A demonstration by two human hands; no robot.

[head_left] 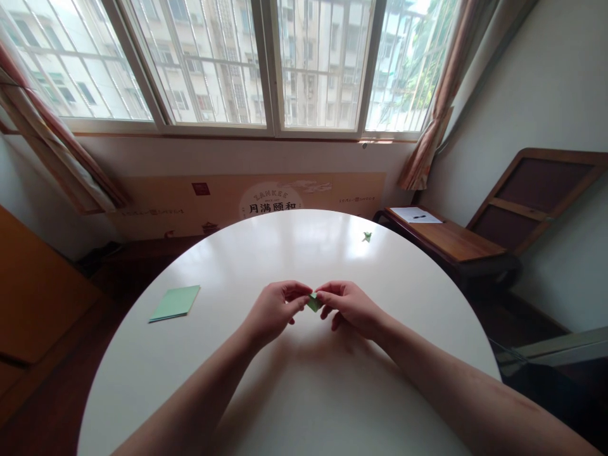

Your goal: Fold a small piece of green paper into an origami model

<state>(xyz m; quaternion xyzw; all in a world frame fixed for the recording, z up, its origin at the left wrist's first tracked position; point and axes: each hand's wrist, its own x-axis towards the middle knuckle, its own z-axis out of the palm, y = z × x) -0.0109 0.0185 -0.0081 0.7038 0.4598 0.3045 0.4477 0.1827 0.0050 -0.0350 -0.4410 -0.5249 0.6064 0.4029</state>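
Note:
Over the middle of a round white table, both my hands pinch one small folded piece of green paper. My left hand grips its left side with thumb and fingers closed. From the right, my right hand holds the other side, fingers curled. The paper is mostly hidden between the fingertips and sits just above the tabletop.
A stack of green paper sheets lies on the table's left part. A tiny folded green figure sits at the far right of the table. A wooden side table with a white sheet and a pen stands to the right, under the window.

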